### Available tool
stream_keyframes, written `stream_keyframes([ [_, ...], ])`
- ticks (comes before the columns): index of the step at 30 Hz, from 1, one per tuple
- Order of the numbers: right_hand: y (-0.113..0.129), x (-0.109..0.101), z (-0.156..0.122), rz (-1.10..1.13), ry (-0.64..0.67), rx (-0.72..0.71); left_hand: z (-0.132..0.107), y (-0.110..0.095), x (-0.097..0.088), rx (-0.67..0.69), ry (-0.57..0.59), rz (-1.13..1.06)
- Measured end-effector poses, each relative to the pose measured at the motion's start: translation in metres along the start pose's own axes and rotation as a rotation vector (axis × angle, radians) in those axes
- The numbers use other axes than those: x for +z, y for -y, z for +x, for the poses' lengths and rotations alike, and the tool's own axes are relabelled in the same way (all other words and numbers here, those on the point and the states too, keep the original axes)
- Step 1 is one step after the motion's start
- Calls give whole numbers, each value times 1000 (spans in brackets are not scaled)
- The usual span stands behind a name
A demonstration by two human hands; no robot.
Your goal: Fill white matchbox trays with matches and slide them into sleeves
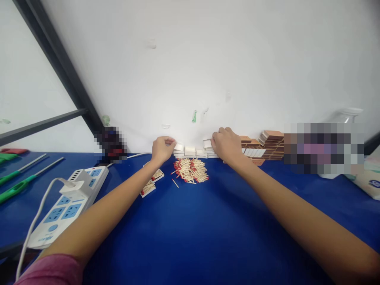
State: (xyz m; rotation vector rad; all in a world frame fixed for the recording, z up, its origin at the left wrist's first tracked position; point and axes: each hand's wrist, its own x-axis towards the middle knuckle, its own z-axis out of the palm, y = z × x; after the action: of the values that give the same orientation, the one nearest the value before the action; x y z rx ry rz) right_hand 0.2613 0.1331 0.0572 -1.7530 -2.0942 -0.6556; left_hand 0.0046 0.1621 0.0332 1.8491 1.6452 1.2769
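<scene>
Against the wall, small white matchbox trays (190, 151) stand in a low stacked row. My left hand (162, 151) is closed at the row's left end, its fingertips pinching the edge of an upper tray (179, 147). At the right end, my right hand (227, 145) is curled over another white tray (208, 143), which tilts a little; its thumb is partly hidden. A heap of red-tipped matches (191, 171) lies in front of the row, with one loose match (175, 183) beside it. Trays filled with matches (147, 188) lie below my left wrist, which partly covers them.
Brown matchbox sleeves (271, 147) are stacked right of my right hand. On the left are a white power strip (97, 174) with a plugged-in charger (77, 190), its cable and green long-necked lighters (22, 188). A tissue pack (369, 178) lies far right on the blue table (190, 237).
</scene>
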Motion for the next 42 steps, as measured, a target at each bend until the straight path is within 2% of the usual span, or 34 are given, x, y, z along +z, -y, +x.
stream_keyframes([
  [6,-4,7,-6,-65,-22,-6,-8,-2,-1,52,-4,98],
  [13,-7,8,-5,-93,-27,-88,-12,-7,-5,70,-1,179],
  [16,-7,2,-11,-92,-31,-112,-14,-12,-24,102,63,196],
  [21,-4,-12,-45,13,-140,-287,-29,-15,-81,208,405,227],
  [23,-2,-16,-63,84,-175,-383,-41,-12,-99,245,489,344],
  [26,2,-17,-84,149,-182,-463,-59,-4,-109,265,499,558],
  [29,7,-17,-97,200,-181,-461,-70,4,-104,296,493,671],
  [33,30,-23,-107,392,-133,-462,-69,8,-96,301,514,632],
  [38,87,-34,-105,818,139,-508,-61,6,-110,272,486,530],
  [40,113,-37,-95,853,228,-604,-58,8,-119,284,455,462],
  [42,137,-38,-81,801,259,-683,-56,11,-127,295,449,403],
])
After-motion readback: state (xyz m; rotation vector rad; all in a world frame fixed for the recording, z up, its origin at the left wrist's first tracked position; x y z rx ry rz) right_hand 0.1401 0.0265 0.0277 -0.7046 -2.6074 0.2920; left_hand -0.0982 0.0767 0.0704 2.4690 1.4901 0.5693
